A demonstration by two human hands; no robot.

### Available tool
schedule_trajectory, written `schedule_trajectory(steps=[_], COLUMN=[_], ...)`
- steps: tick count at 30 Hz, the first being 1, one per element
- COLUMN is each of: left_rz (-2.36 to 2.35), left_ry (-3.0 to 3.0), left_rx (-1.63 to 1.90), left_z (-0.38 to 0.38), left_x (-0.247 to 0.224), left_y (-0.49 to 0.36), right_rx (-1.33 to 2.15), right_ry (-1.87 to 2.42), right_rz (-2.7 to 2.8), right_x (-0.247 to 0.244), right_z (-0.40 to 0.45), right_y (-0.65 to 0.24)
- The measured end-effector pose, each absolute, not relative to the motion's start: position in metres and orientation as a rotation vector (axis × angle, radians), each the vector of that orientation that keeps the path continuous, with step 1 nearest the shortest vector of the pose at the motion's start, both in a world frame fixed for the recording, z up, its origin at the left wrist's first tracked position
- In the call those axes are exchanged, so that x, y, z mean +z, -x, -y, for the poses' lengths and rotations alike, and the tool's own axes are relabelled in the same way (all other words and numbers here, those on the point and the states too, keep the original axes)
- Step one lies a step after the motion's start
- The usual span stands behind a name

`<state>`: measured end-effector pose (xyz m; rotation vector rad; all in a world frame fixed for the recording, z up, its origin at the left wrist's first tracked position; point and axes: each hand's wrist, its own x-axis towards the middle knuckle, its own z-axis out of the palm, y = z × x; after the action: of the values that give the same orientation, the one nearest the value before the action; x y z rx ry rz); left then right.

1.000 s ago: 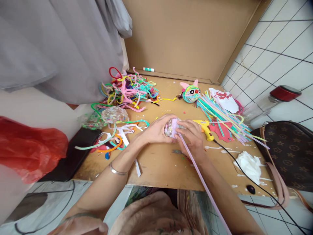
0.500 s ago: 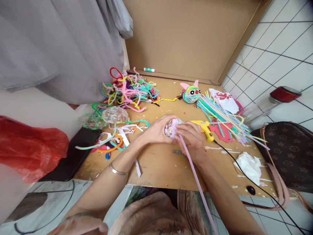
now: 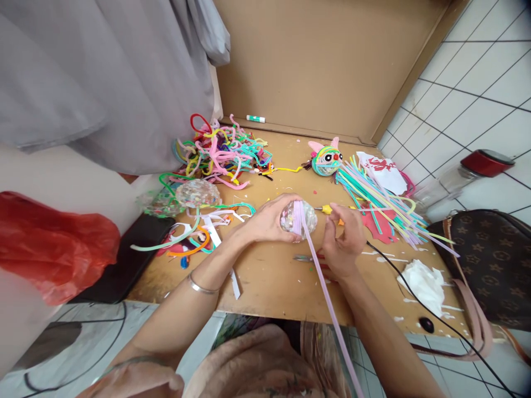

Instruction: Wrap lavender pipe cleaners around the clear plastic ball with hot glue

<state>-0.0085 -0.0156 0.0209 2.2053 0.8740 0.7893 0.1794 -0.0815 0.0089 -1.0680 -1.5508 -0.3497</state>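
My left hand [image 3: 276,216] is wrapped around a small clear plastic ball [image 3: 309,216] with colourful bits inside. A lilac pipe cleaner [image 3: 321,276] is wound round its middle in side-by-side turns. The loose end runs down towards my lap. To the right of the ball, my right hand [image 3: 343,239] has its fingers curled over a yellow glue gun [image 3: 327,209]. The handle is hidden behind that hand, and the metal nozzle points left at the ball. Scissors [image 3: 305,257] lie on the table, partly under my right hand.
A tangle of pipe cleaners [image 3: 219,149] lies at the back left, near another clear ball [image 3: 198,193]. Behind right are a decorated ball with pink ears [image 3: 327,160] and straight pipe cleaners [image 3: 381,193]. A black cord [image 3: 415,293], crumpled tissue [image 3: 423,284] and brown bag [image 3: 481,265] are at right.
My right hand has let go of the lilac pipe cleaner at the ball and moved right onto the glue gun. My left hand keeps its hold on the ball.
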Motion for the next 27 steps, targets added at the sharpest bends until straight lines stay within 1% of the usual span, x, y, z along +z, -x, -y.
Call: schedule_trajectory(steps=[6, 10, 12, 18, 21, 27], left_rz=[-0.854, -0.827, -0.823, -0.829, -0.829, -0.814], left_ry=[-2.198, -2.196, -2.193, -2.213, -2.221, -2.224], left_rx=[0.792, 0.793, 0.787, 0.794, 0.787, 0.823], left_z=[0.0165, 0.0168, 0.0171, 0.0168, 0.0164, 0.0151], left_x=[0.0213, 0.0208, 0.0208, 0.0195, 0.0181, 0.0145], left_y=[0.0076, 0.0070, 0.0067, 0.0069, 0.0072, 0.0069], right_rx=[-0.206, -0.177, -0.229, -0.566, -0.585, -0.470], right_ry=[1.110, 1.110, 1.089, 1.003, 0.960, 0.861], right_rz=[1.480, 1.565, 1.667, 1.870, 1.905, 1.893], right_x=[0.0114, 0.0130, 0.0131, 0.0126, 0.0106, 0.0093], right_z=[0.0829, 0.0841, 0.0850, 0.0861, 0.0850, 0.0826], right_y=[-0.1750, -0.1760, -0.1771, -0.1752, -0.1751, -0.1749])
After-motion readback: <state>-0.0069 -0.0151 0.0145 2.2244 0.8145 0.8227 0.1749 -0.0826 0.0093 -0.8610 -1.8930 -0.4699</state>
